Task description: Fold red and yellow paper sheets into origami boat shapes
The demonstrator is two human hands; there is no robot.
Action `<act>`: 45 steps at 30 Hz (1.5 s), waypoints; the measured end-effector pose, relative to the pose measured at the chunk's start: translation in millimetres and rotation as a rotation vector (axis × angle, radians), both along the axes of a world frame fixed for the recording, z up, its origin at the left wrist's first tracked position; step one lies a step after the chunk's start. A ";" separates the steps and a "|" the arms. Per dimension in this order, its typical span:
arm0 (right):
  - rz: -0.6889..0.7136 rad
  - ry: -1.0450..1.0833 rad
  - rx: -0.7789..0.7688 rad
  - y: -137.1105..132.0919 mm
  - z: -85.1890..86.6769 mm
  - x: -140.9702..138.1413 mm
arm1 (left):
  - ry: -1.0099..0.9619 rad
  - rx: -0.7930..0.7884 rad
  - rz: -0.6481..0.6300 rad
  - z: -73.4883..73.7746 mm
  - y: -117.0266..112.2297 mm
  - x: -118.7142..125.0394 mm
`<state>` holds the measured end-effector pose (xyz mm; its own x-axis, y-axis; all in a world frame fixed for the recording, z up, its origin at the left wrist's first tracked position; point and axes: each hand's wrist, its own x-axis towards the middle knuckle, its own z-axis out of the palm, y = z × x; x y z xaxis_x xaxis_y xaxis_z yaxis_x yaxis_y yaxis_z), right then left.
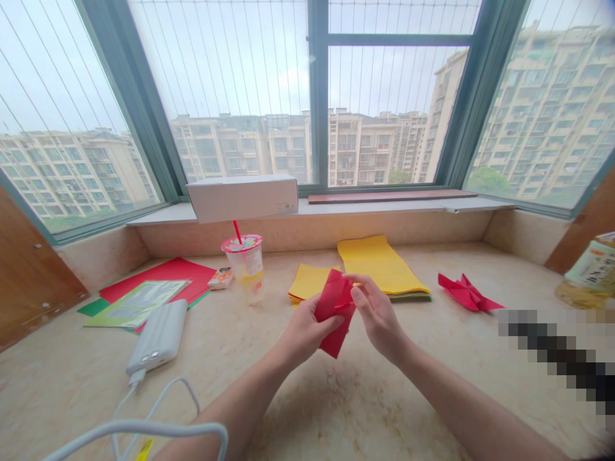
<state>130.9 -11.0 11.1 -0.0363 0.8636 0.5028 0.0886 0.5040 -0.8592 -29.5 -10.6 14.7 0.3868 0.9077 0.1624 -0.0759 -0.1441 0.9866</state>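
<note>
A folded piece of red paper [332, 342] is held up over the counter, roughly in the middle of the view. My left hand [307, 326] grips it from the left, thumb across its front. At its upper right edge, my right hand [377, 314] pinches a raised flap with thumb and fingers. Part of the paper is hidden behind my fingers. Off to the right lies a folded red paper figure [469, 294] with pointed ends. Behind my hands are a small stack of yellow paper [310, 282] and a larger stack of yellow sheets [384, 266].
At left lie red sheets [154, 275], a green packet [144, 304] and a white power bank [158, 336] with a white cable [168, 428]. A plastic cup [245, 259] with a straw stands near a small orange box [221, 278]. A white box [243, 198] rests on the sill.
</note>
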 end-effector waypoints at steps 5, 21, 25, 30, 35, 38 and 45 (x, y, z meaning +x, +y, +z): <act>-0.116 -0.125 -0.029 12.5 -2.2 9.0 | 0.080 0.011 0.021 1.8 6.1 -6.0; 0.073 -0.535 0.251 25.2 -7.2 30.0 | 0.193 0.038 -0.046 -3.2 12.4 -11.6; 0.029 -0.581 0.236 24.2 -2.4 30.1 | 0.183 0.016 -0.047 -3.8 13.1 -11.5; 0.001 -0.559 0.237 27.1 -2.3 32.4 | 0.213 0.028 -0.006 -1.5 13.8 -12.8; 0.027 -0.504 0.219 32.5 -5.9 35.7 | 0.245 0.046 0.090 -5.6 18.3 -14.3; 0.053 -0.464 0.196 31.9 -5.3 35.7 | 0.215 0.044 0.132 -8.5 21.2 -15.0; 0.176 -0.403 0.070 22.8 0.5 31.7 | 0.203 0.033 0.092 -4.4 19.7 -15.7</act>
